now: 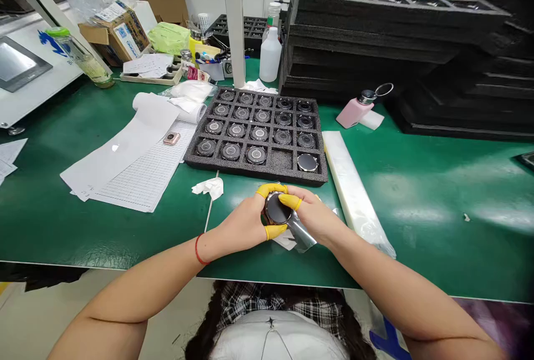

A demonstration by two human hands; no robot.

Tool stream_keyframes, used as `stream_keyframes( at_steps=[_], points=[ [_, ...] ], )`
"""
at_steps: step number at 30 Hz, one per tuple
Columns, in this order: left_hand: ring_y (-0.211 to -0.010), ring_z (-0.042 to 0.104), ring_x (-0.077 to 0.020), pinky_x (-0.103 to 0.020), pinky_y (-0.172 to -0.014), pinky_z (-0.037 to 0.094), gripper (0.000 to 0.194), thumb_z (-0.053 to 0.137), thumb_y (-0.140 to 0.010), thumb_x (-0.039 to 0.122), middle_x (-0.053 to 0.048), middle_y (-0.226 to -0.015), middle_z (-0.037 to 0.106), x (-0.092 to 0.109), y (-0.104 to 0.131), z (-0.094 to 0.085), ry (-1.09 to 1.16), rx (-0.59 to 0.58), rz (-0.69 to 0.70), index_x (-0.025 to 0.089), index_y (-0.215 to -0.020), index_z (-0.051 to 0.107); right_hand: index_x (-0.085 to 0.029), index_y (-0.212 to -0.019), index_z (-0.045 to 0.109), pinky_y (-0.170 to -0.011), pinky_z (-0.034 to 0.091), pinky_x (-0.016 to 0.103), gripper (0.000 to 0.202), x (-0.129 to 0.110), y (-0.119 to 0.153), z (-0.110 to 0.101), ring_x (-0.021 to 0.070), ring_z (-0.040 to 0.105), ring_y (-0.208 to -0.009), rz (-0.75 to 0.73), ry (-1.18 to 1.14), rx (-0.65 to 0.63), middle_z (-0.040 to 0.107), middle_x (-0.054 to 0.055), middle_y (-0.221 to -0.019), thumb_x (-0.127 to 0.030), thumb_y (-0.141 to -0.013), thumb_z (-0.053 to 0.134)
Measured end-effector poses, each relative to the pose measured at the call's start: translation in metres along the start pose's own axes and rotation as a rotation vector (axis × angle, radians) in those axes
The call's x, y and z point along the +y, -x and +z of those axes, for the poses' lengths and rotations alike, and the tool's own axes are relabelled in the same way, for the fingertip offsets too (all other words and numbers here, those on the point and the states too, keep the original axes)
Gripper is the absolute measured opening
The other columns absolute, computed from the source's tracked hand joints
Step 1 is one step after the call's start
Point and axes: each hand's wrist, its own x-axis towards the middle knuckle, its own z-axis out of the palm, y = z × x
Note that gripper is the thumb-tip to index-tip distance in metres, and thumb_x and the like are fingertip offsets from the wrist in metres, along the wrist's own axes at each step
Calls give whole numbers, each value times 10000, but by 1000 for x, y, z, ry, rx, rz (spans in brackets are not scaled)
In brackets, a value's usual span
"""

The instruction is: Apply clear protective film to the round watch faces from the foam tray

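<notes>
A round watch case with a dark glass face and metal rim is held between my two hands just above the green bench. My left hand, in yellow finger cots, grips its left edge with thumb and fingers. From the right, my right hand pinches it, the yellow-covered thumb lying over the face's upper right edge. Below the right hand is a shiny strip of film. Behind the hands stands a black foam tray of similar watch cases; one front-row pocket holds none. One case there lies face up.
Tall stacks of black foam trays fill the back right. A pink pump bottle, a white bottle and a long pack of clear film stand or lie around. Lined papers and a swab stick with tissue are at left.
</notes>
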Motion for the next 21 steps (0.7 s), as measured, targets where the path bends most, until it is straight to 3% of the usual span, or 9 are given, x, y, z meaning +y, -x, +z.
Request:
stream_keyframes(
  at_steps=[7, 12, 17, 21],
  points=[
    [-699, 595, -169, -282, -606, 468, 556, 632, -769, 276, -23, -905, 651, -5, 1, 7, -62, 31, -22, 228, -1281, 420, -192, -890, 674, -693, 453, 279, 255, 8, -1, 5, 169, 567, -804, -28, 0, 44, 657, 15, -863, -358, -697, 670],
    [-665, 594, -177, -289, -577, 460, 562, 627, -779, 296, -14, -852, 658, -7, 0, 10, -79, 42, -29, 240, -1288, 395, -181, -850, 641, -748, 447, 277, 233, 9, -1, 9, 153, 554, -797, -32, -4, 37, 640, 2, -822, -359, -700, 650],
    [-782, 641, -192, -309, -672, 501, 570, 643, -755, 236, -26, -947, 673, -8, -3, 9, -8, 26, 6, 238, -1273, 405, -174, -948, 604, -730, 440, 272, 313, 13, -1, 8, 142, 537, -791, -16, 87, 59, 607, -1, -869, -303, -679, 697],
    [-866, 640, -191, -307, -720, 518, 601, 669, -726, 206, -51, -1092, 639, -9, -4, 7, 83, 30, 20, 239, -1269, 414, -178, -942, 600, -726, 448, 273, 314, 3, 2, 1, 152, 548, -806, -18, 157, -35, 612, 4, -869, -338, -697, 712]
  ],
)
